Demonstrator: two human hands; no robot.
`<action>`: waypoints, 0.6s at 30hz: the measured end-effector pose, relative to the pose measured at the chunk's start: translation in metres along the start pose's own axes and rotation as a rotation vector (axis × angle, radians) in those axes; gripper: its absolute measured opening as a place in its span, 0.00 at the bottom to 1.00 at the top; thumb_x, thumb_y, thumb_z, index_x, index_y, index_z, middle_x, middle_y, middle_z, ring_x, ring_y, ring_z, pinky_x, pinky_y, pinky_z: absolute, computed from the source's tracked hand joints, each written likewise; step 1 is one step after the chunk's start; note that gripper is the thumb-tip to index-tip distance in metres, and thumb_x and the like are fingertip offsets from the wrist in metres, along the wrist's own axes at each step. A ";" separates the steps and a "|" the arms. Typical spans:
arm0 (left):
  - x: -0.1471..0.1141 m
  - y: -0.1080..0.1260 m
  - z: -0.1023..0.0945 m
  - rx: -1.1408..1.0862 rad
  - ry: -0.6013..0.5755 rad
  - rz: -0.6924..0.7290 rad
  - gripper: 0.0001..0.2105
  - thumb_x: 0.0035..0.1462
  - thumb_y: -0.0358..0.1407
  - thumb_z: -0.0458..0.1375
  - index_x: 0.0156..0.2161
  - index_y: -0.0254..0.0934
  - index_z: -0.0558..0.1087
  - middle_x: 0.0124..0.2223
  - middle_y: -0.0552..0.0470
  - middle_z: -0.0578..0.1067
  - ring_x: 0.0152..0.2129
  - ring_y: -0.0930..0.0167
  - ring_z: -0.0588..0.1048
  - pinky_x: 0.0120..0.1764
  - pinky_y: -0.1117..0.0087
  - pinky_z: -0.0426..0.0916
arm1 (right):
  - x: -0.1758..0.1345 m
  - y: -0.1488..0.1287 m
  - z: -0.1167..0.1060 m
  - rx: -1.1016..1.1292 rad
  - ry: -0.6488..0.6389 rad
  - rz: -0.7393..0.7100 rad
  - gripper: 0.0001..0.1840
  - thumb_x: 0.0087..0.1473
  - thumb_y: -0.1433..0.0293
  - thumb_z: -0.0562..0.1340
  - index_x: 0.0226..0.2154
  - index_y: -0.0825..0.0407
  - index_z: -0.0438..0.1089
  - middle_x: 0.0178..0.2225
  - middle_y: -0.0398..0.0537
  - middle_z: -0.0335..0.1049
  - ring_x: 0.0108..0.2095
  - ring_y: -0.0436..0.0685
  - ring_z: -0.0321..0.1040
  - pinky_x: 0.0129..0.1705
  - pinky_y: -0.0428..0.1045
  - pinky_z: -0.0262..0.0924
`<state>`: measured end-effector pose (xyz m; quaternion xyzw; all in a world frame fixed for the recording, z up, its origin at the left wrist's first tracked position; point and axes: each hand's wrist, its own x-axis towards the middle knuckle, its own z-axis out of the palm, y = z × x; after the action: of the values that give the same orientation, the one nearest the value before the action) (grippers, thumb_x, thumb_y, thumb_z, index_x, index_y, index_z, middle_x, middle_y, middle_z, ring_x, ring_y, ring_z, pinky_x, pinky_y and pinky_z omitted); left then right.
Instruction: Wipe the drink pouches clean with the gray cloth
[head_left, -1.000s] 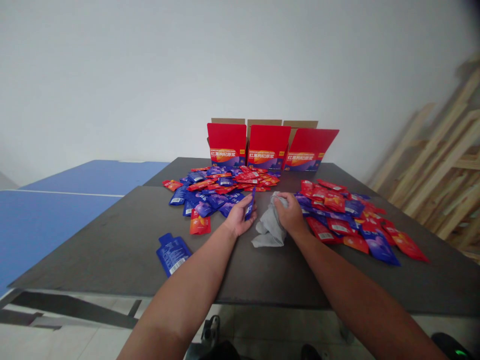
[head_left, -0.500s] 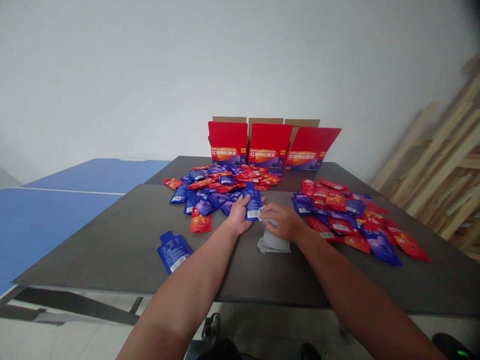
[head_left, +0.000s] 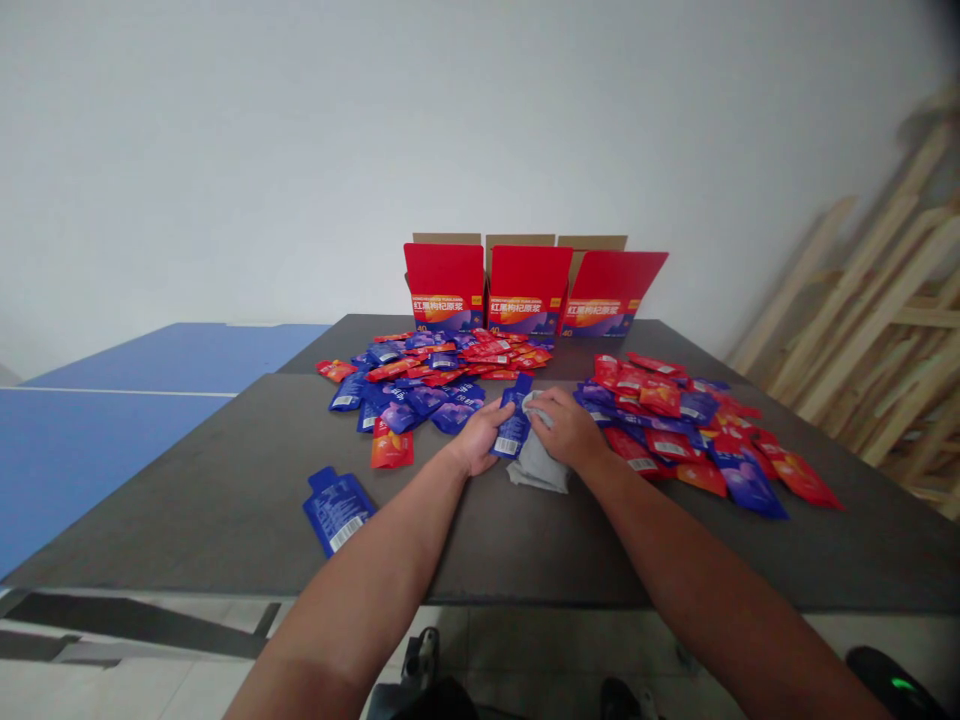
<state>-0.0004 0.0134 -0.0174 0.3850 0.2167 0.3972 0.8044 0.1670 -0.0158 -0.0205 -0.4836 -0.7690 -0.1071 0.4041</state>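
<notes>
My left hand (head_left: 480, 437) is closed on a blue pouch (head_left: 512, 425), its narrow spout end pointing away from me and a barcode toward me. Right beside it, my right hand (head_left: 562, 425) grips a grey cloth (head_left: 541, 466), whose lower part hangs down to the table. The cloth touches or nearly touches the pouch's right edge; which one I cannot tell. Another blue pouch (head_left: 339, 508) lies alone near my left forearm. Beyond my left hand spreads a heap of red and blue pouches (head_left: 427, 370).
Three open red boxes (head_left: 530, 290) stand in a row at the back of the dark table (head_left: 247, 500). A second pile of pouches (head_left: 675, 420) lies to the right. Wooden slats (head_left: 862, 340) lean at the far right, and a blue table (head_left: 112, 430) adjoins on the left.
The blue pouch in my left hand has tilted to the right. My right hand has drawn the cloth up, so more of it stretches from the fingers. The view has shifted slightly.
</notes>
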 end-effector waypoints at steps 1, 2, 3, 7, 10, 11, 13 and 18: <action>-0.001 0.000 0.000 0.015 -0.005 -0.011 0.12 0.54 0.33 0.60 0.44 0.34 0.72 0.35 0.48 0.77 0.28 0.69 0.76 0.36 0.68 0.71 | 0.000 0.000 0.000 0.002 0.021 0.017 0.12 0.55 0.71 0.58 0.41 0.50 0.73 0.39 0.51 0.69 0.40 0.57 0.68 0.44 0.52 0.66; -0.001 0.000 0.000 0.031 -0.012 -0.023 0.13 0.54 0.33 0.60 0.45 0.35 0.72 0.35 0.47 0.77 0.28 0.68 0.77 0.36 0.68 0.71 | 0.000 0.001 0.000 -0.001 0.041 0.036 0.12 0.55 0.71 0.58 0.41 0.50 0.73 0.39 0.51 0.69 0.40 0.57 0.68 0.44 0.52 0.66; -0.002 0.000 0.000 0.043 -0.019 -0.033 0.13 0.54 0.33 0.60 0.46 0.35 0.73 0.36 0.46 0.77 0.29 0.68 0.77 0.36 0.67 0.71 | 0.001 0.001 0.000 -0.007 0.060 0.056 0.12 0.55 0.71 0.58 0.41 0.50 0.74 0.39 0.51 0.69 0.40 0.57 0.68 0.45 0.53 0.66; -0.003 0.002 0.001 0.035 -0.038 -0.064 0.13 0.55 0.33 0.58 0.47 0.35 0.73 0.40 0.45 0.77 0.31 0.67 0.77 0.38 0.66 0.70 | 0.003 0.004 0.000 -0.043 0.146 0.168 0.12 0.56 0.70 0.57 0.40 0.52 0.74 0.37 0.52 0.69 0.40 0.59 0.68 0.45 0.54 0.66; -0.001 0.006 -0.001 -0.054 -0.006 -0.079 0.14 0.57 0.34 0.57 0.49 0.35 0.71 0.42 0.43 0.77 0.33 0.66 0.77 0.40 0.64 0.70 | 0.003 0.005 -0.002 -0.050 0.219 0.212 0.12 0.56 0.70 0.57 0.40 0.52 0.74 0.37 0.53 0.68 0.40 0.59 0.68 0.45 0.55 0.66; 0.001 0.007 -0.002 -0.096 0.014 -0.083 0.15 0.58 0.36 0.56 0.50 0.35 0.71 0.42 0.43 0.77 0.34 0.66 0.77 0.40 0.64 0.70 | 0.003 0.004 -0.002 -0.037 0.226 0.192 0.12 0.56 0.70 0.57 0.40 0.52 0.73 0.37 0.53 0.68 0.40 0.59 0.68 0.45 0.55 0.67; 0.003 0.011 -0.005 -0.183 0.052 -0.087 0.16 0.60 0.39 0.54 0.50 0.34 0.70 0.42 0.43 0.77 0.33 0.66 0.77 0.38 0.64 0.70 | 0.002 -0.001 -0.004 0.021 0.186 0.090 0.11 0.55 0.70 0.58 0.40 0.51 0.73 0.37 0.52 0.69 0.39 0.58 0.68 0.44 0.55 0.67; 0.002 0.019 -0.010 -0.300 0.071 -0.142 0.23 0.60 0.47 0.51 0.47 0.28 0.73 0.32 0.44 0.77 0.25 0.68 0.75 0.32 0.69 0.68 | -0.002 -0.024 -0.007 0.207 -0.055 -0.286 0.12 0.53 0.72 0.60 0.42 0.49 0.72 0.39 0.50 0.71 0.40 0.55 0.69 0.43 0.52 0.67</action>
<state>-0.0148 0.0268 -0.0081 0.2300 0.2102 0.3807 0.8706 0.1508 -0.0328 -0.0121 -0.3278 -0.8477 -0.0703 0.4112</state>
